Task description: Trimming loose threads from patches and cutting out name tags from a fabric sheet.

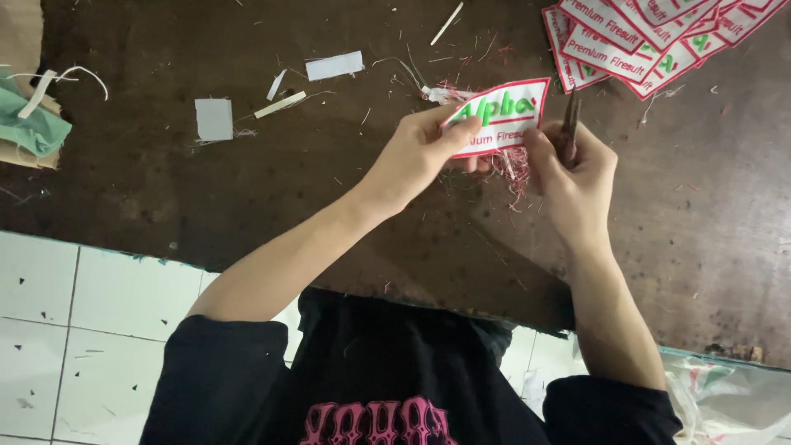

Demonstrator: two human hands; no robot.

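Observation:
My left hand (420, 152) pinches a white embroidered patch (504, 111) with a red border and green and red lettering, thumb on its lower left face. My right hand (573, 177) touches the patch's right edge and grips a small dark tool (570, 124), likely thread snips, pointing up past the patch. A tangle of red and white thread trimmings (511, 169) lies on the table under the patch, between both hands.
A fanned pile of similar patches (634, 41) lies at the far right of the dark wooden table (247, 198). White scraps (214, 119) and strips are scattered at the left, and green cloth (33, 128) is at the left edge. White tiled floor shows below the table.

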